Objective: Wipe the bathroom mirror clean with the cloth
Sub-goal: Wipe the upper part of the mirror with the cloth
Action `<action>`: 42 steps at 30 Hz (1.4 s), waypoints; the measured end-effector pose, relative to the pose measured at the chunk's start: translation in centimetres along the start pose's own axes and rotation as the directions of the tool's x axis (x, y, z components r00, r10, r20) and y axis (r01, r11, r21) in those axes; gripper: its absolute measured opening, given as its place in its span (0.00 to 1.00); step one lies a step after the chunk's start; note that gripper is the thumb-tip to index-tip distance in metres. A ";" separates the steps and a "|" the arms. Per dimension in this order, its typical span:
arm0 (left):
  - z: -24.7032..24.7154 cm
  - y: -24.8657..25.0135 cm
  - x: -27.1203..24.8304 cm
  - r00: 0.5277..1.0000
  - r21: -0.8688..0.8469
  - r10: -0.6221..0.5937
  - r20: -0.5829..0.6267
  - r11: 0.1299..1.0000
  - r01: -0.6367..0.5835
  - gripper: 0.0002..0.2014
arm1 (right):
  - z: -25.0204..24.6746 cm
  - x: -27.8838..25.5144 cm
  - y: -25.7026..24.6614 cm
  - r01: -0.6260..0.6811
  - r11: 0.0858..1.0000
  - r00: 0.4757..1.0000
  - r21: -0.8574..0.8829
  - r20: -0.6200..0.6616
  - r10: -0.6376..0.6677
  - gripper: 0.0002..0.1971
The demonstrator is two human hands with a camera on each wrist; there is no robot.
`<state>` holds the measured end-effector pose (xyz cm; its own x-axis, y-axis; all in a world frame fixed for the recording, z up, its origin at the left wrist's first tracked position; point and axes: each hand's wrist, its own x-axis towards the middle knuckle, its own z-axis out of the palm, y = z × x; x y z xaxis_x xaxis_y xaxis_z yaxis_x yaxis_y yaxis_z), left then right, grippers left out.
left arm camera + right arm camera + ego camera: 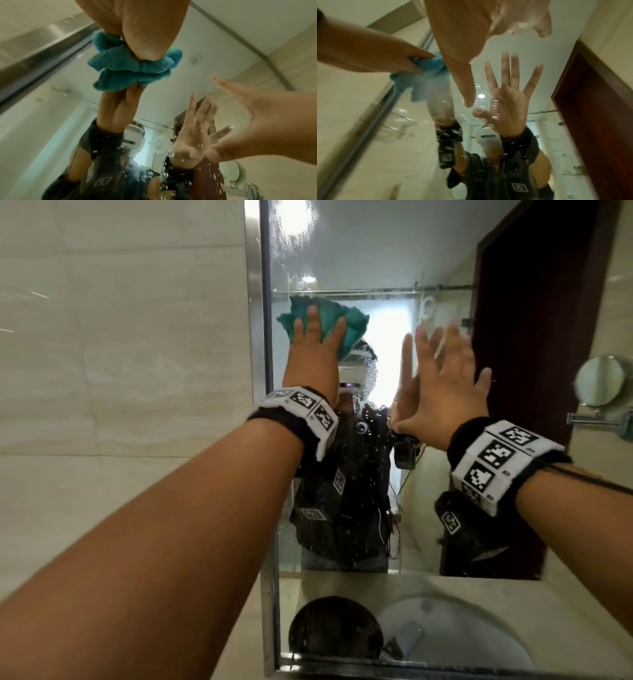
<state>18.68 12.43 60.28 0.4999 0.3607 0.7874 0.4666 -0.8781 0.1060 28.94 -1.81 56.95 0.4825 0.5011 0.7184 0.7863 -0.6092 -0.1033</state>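
The fluffy teal cloth [323,316] sat bunched against the droplet-speckled mirror [342,261] near its left edge, pressed flat by the left hand's [317,344] straight fingers. The right hand [442,385] was spread, holding nothing.

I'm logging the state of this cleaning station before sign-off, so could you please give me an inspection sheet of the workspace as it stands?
Surface: mirror carries water droplets, dense across its middle and lower part.
Job's things: teal cloth pressed flat on the mirror's upper left, beside the metal frame.
Clutter: nothing seen on the glass; sink below.
Grippers: left hand presses the cloth with straight fingers; right hand open, fingers spread, at the glass and holding nothing.
Cables: thin black cable runs from the right wristband.
Surroundings: tiled wall on the left, round shaving mirror on the right.
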 end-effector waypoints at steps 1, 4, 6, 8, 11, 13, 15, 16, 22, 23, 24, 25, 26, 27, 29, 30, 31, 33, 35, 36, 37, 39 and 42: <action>0.3 0.3 0.4 1.000 0.004 0.007 -0.023 1.000 -0.007 0.37 | 0.1 -0.2 1.2 -0.040 0.999 0.999 -0.016 0.020 0.041 0.67; 3.3 1.1 -2.5 0.988 0.089 0.153 -0.011 0.984 -0.151 0.38 | 0.6 -0.4 3.4 -0.093 0.996 0.989 0.002 0.116 0.092 0.70; 5.9 2.1 -6.5 0.955 0.169 0.271 0.119 0.943 -0.288 0.39 | 0.8 -0.4 3.6 -0.081 0.997 0.990 0.021 0.120 0.078 0.70; 7.6 2.8 -9.5 0.908 0.189 0.331 0.257 0.904 -0.383 0.36 | 0.8 -0.4 3.4 -0.071 0.997 0.990 0.023 0.121 0.068 0.70; 7.1 1.7 -7.6 0.861 0.218 0.421 0.286 0.846 -0.487 0.34 | 0.7 -0.2 3.4 -0.071 0.997 0.991 0.020 0.118 0.069 0.70; 5.1 1.1 -4.2 0.914 0.184 0.378 0.146 0.898 -0.401 0.36 | 0.6 -0.3 3.5 -0.070 0.997 0.990 0.027 0.121 0.066 0.71; 3.1 1.0 -1.6 0.979 0.076 0.203 -0.012 0.977 -0.201 0.35 | 0.8 -0.3 3.5 -0.069 0.997 0.991 0.031 0.121 0.065 0.71; 3.0 1.2 -1.1 0.988 0.051 0.145 -0.050 0.988 -0.143 0.35 | 0.8 -0.3 3.6 -0.068 0.997 0.991 0.034 0.121 0.063 0.71; 7.2 3.1 -8.0 0.923 0.209 0.327 0.201 0.906 -0.367 0.38 | 1.0 -0.3 3.7 -0.048 0.998 0.993 0.043 0.105 0.043 0.69; 7.2 3.0 -8.0 0.913 0.213 0.339 0.227 0.898 -0.386 0.37 | 0.8 -0.3 3.7 -0.046 0.998 0.993 0.034 0.111 0.042 0.69; 6.5 2.9 -7.3 0.911 0.212 0.347 0.223 0.895 -0.392 0.36 | 0.5 -0.3 3.9 -0.040 0.999 0.992 0.023 0.122 0.037 0.69; 5.8 2.9 -6.2 0.921 0.206 0.340 0.193 0.903 -0.376 0.37 | 0.1 -0.3 4.1 -0.032 0.999 0.990 0.018 0.136 0.029 0.70; 4.9 3.0 -4.5 0.940 0.171 0.311 0.140 0.927 -0.332 0.37 | -0.4 -0.3 4.5 -0.027 1.000 0.991 0.015 0.134 0.025 0.71; 3.7 3.3 -2.8 0.967 0.111 0.239 0.093 0.962 -0.249 0.37 | -0.9 -0.3 4.9 -0.031 0.999 0.993 0.012 0.117 0.029 0.71; 2.0 4.4 -0.1 0.994 -0.002 0.107 0.022 0.994 -0.107 0.37 | -1.4 -0.1 5.9 -0.071 0.997 0.993 0.002 0.092 0.070 0.71; 1.9 4.9 0.6 0.996 -0.008 0.089 -0.018 0.996 -0.089 0.37 | -1.4 0.0 6.3 -0.095 0.995 0.990 0.003 0.101 0.094 0.71; 2.4 5.1 0.6 0.994 -0.001 0.098 -0.052 0.995 -0.098 0.38 | -1.1 0.1 6.6 -0.109 0.994 0.987 0.008 0.116 0.107 0.72; 4.8 4.9 -1.2 0.980 0.060 0.187 -0.065 0.981 -0.183 0.40 | -0.4 0.3 7.1 -0.106 0.994 0.987 0.019 0.122 0.103 0.73; 7.6 4.6 -4.8 0.944 0.134 0.329 0.038 0.934 -0.331 0.39 | 0.0 0.4 7.3 -0.101 0.995 0.988 0.027 0.120 0.097 0.74; 8.6 4.7 -6.7 0.919 0.142 0.377 0.114 0.910 -0.391 0.38 | 0.1 0.4 7.3 -0.099 0.995 0.989 0.025 0.118 0.095 0.74; 9.0 4.8 -8.1 0.903 0.139 0.394 0.171 0.898 -0.418 0.36 | 0.1 0.4 7.3 -0.094 0.995 0.989 0.018 0.112 0.091 0.74; 8.7 4.7 -8.3 0.885 0.183 0.407 0.225 0.875 -0.449 0.33 | 0.1 0.4 7.4 -0.094 0.996 0.990 0.003 0.102 0.093 0.74; 6.8 5.2 -4.9 0.913 0.198 0.372 0.167 0.895 -0.401 0.33 | 0.0 0.4 7.2 -0.095 0.995 0.990 0.000 0.102 0.095 0.73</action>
<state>23.61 8.25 52.83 0.7519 0.0551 0.6570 0.3614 -0.8679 -0.3407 34.80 -6.05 56.51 0.5916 0.5008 0.6318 0.7368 -0.6540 -0.1715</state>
